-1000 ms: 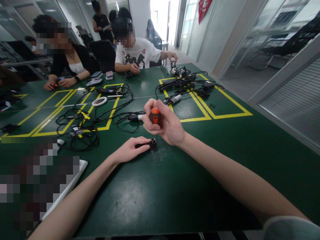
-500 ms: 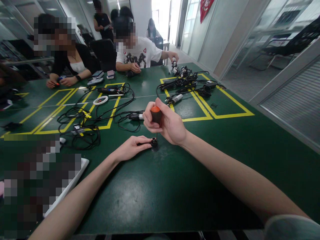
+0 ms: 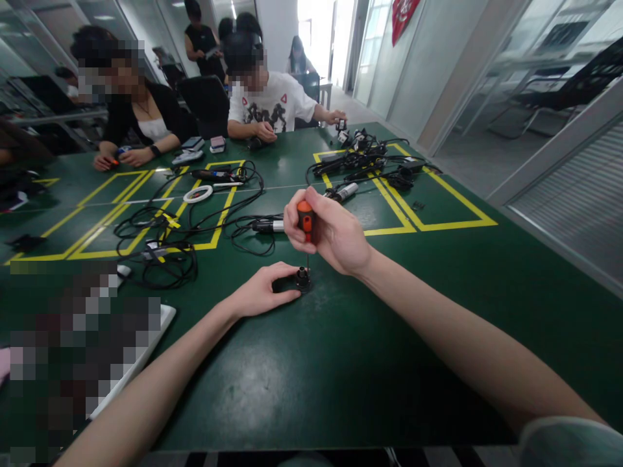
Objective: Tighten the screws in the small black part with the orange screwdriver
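My right hand [image 3: 328, 230] is wrapped round the orange and black handle of a screwdriver [image 3: 306, 217], held upright. The thin shaft points down to a small black round part [image 3: 302, 280] that lies on the green table. A short metal-ringed neck sticks up from this part. From the left, my left hand [image 3: 265, 288] grips the part, thumb on the near side and fingers on the far side. The exact spot where the screwdriver tip meets the part is too small to make out.
Beyond my hands lie coiled black cables [image 3: 160, 250], a silver and black cylindrical device [image 3: 267, 226] and a white ring [image 3: 198, 194]. More cables and devices [image 3: 360, 162] are heaped at the far right. Yellow tape [image 3: 457, 227] marks the table [image 3: 389, 389]. Two people sit across it.
My left thumb has shifted to the near side of the round part, farther from the fingers. The screwdriver handle has turned and its shaft now stands slightly farther right.
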`<act>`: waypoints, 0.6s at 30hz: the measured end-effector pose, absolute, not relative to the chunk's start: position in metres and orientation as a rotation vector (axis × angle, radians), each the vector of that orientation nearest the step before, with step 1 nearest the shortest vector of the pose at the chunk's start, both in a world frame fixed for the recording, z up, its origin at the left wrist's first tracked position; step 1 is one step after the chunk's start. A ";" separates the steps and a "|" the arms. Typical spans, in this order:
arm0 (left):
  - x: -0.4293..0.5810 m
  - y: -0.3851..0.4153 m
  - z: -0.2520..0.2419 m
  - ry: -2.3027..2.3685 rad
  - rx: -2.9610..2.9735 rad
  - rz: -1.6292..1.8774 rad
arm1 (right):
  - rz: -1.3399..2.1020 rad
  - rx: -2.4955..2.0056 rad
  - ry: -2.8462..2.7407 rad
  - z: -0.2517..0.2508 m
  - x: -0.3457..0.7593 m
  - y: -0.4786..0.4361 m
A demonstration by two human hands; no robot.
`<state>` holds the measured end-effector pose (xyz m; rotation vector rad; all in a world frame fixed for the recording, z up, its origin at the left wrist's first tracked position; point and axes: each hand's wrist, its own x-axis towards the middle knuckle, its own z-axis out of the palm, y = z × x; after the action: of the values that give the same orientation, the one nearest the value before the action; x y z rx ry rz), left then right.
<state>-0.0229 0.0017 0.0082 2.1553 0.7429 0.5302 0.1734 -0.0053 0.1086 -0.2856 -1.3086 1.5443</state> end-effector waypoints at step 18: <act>-0.014 -0.012 0.001 0.870 2.176 0.680 | 1.550 -0.245 -1.291 0.104 0.174 -0.009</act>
<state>-0.0144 -0.0117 0.0010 2.1757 0.8700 0.6799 0.1739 -0.0086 0.1036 -0.2445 -1.2915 1.5505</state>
